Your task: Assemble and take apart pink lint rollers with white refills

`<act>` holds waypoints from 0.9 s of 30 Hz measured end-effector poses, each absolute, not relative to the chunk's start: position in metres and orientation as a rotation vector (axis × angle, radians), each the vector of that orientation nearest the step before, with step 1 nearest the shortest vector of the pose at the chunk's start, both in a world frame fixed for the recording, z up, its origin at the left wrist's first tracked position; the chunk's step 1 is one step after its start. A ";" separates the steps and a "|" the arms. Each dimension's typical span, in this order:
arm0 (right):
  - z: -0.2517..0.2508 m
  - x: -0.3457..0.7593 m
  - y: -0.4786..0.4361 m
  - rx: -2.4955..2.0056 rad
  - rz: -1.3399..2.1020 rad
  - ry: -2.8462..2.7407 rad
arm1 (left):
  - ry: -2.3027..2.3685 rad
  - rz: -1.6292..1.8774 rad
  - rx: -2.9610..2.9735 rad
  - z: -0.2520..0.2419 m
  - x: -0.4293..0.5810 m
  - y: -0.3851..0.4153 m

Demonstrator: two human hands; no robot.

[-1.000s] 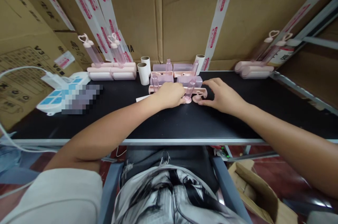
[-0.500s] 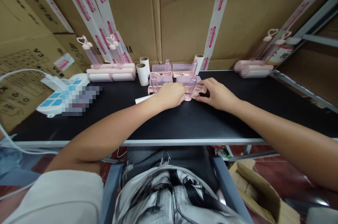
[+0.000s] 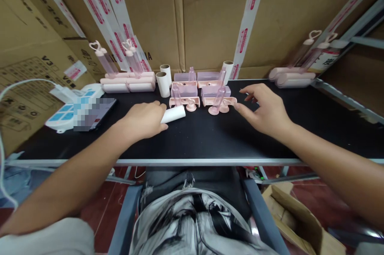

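Observation:
My left hand (image 3: 144, 119) is closed around one end of a white paper roll (image 3: 174, 115), which lies low over the black table, slightly tilted. To the right, my right hand (image 3: 264, 109) has its fingers apart and holds nothing. Its fingertips are beside a pink plastic holder (image 3: 232, 102) with a heart-shaped piece (image 3: 224, 107) at its front. A clear pink handle tube (image 3: 218, 101) stands just left of that piece. Another pink holder (image 3: 184, 102) with a similar piece (image 3: 191, 105) sits behind the roll's end. Translucent lilac covers (image 3: 215, 92) lie behind the holders.
White rolls with brown cores (image 3: 163, 84) stand upright behind, one more at the right (image 3: 228, 71). Pink assembled rollers (image 3: 129, 82) stand at the left back, others (image 3: 292, 77) at the right back. A power strip (image 3: 64, 111) and phone (image 3: 103, 113) lie left. Cardboard (image 3: 210, 15) walls the back.
My left hand has left the pink parts, moved left and taken hold of the white roll. My right hand has drawn back to the right, off the pink holder.

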State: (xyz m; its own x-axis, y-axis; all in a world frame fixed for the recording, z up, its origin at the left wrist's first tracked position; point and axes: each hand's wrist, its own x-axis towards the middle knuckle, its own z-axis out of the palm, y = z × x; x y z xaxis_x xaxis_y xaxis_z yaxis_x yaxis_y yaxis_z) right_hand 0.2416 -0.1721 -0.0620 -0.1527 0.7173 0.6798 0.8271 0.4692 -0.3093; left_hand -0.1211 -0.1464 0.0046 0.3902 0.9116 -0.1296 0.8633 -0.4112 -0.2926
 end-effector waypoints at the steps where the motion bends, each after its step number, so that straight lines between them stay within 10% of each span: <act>1: -0.061 0.236 -0.180 -1.269 -0.143 -1.916 | -1.582 0.401 -2.489 0.001 -0.123 -0.148; 10: -0.076 0.171 -0.228 -1.009 0.748 -1.777 | -1.484 -0.253 -2.974 -0.023 -0.080 -0.192; 20: 0.012 0.252 -0.143 -1.112 -0.089 -1.426 | -1.063 -1.304 -2.678 -0.006 -0.068 -0.166; 27: -0.057 0.288 -0.057 -1.509 0.048 -1.527 | -1.189 -1.691 -2.312 0.016 -0.101 -0.132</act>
State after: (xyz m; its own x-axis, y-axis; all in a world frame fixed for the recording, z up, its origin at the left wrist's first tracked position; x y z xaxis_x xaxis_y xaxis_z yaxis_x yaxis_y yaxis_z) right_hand 0.2884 -0.0567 -0.0572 0.2177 0.7908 0.5720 0.7532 0.2365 -0.6137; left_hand -0.1012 -0.1316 0.0165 0.1117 0.5495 0.8280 0.5933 -0.7053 0.3880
